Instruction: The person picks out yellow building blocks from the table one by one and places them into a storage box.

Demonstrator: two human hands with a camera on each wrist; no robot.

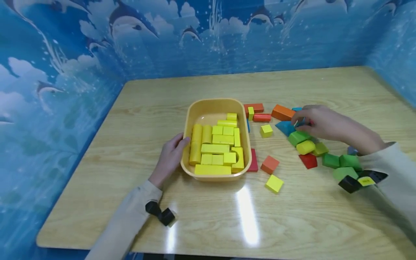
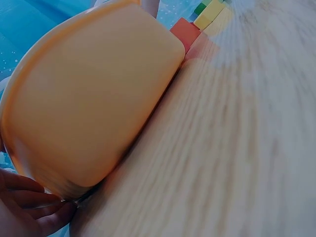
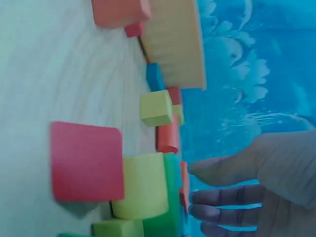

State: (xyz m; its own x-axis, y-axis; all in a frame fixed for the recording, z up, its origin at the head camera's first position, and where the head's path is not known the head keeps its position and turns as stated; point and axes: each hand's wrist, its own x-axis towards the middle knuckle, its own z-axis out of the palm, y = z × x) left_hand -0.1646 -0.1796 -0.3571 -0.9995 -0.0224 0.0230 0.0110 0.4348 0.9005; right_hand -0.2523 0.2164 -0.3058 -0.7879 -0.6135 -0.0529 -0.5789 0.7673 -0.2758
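A yellow-tan plastic bin (image 1: 202, 112) holds several yellow blocks (image 1: 215, 148), laid in rows with cylinders along its left side. My left hand (image 1: 170, 153) grips the bin's left side, thumb at the rim; the left wrist view shows its fingers against the outer wall. Over the pile of coloured blocks at the right reaches my right hand (image 1: 321, 122), its thumb and fingers apart with nothing between them in the right wrist view. Just below it lie a blue triangular block (image 1: 285, 128), a green block (image 1: 298, 137) and a yellow cylinder (image 1: 305, 147). An orange block (image 1: 282, 112) is beside its fingertips.
Between bin and pile lie a yellow cube (image 1: 266, 131), a red cylinder (image 1: 261, 117), an orange block (image 1: 270, 164) and another yellow block (image 1: 274, 183). Several green blocks (image 1: 346, 172) lie near the right sleeve. A blue dolphin-patterned wall (image 1: 227, 47) borders the wooden table (image 1: 130, 126).
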